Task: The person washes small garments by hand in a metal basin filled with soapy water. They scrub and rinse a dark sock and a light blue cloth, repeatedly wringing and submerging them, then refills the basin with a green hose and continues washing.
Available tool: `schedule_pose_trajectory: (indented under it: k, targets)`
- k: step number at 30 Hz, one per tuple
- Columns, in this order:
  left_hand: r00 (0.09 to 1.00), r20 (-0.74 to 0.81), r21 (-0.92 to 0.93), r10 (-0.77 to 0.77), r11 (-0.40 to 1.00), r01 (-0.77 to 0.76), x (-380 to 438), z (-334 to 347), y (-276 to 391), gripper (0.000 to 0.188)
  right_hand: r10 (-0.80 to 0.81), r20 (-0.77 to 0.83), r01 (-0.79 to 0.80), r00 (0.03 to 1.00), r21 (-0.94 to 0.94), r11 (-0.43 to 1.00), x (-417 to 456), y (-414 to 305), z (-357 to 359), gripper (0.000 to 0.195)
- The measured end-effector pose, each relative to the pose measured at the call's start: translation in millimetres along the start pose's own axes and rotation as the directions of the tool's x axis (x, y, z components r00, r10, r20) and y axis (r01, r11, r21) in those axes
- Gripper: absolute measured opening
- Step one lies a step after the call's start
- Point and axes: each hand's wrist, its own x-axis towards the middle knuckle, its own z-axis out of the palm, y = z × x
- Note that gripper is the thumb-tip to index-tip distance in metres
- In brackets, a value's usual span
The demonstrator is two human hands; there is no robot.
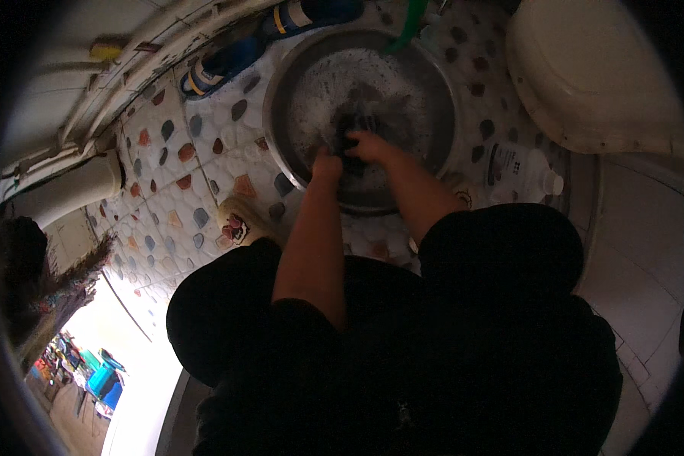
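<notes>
A round metal basin [446, 114] stands on the tiled floor before me, with sudsy water in it. Both my hands reach into it. My left hand [326, 165] is at the lower middle of the basin, its fingers partly hidden. Close by on the right, my right hand [371, 147] touches a dark, wet thing, seemingly cloth [350, 126], with its fingers bent. Dim light and foam hide how firmly either hand holds it. A green hose or strip [411, 25] hangs over the basin's top rim.
Blue slippers [219, 67] lie beyond the basin at upper left, near wall pipes [105, 108]. A clear plastic bottle [516, 171] lies right of the basin, below a pale plastic tub [587, 85]. My light slipper [242, 222] shows at lower left.
</notes>
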Motion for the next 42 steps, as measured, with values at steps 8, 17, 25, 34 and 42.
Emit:
schedule_pose_trajectory:
  k: [8,17,25,34,42]
  targets:
    - [0.971,0.08,-0.163,0.227,0.964,-0.212,2.1,25.2,9.2,0.072,0.26,-0.576,-0.061,0.775,0.342,0.938,43.2,112.8,9.9,0.049]
    - [0.889,0.295,0.31,0.349,0.846,-0.435,3.8,60.0,18.2,0.046,0.242,-0.275,0.208,0.931,0.94,0.27,-18.7,25.3,-69.0,0.038]
    - [0.927,-0.372,-0.535,0.045,0.806,-0.254,-4.2,-38.2,91.6,0.039,-0.227,-0.798,0.725,0.559,0.337,0.601,-77.8,-66.7,-161.3,0.029]
    - [0.953,-0.277,-0.932,-0.123,0.276,-0.235,-2.9,-68.7,96.9,0.034,-0.489,-0.629,0.601,0.605,-0.042,0.798,-55.9,-86.3,-133.3,0.022]
    - [0.924,-0.341,-0.566,-0.173,0.822,-0.056,-5.3,-24.2,39.3,0.052,0.055,0.052,-0.071,0.997,0.9,0.43,-23.1,3.7,24.2,0.022]
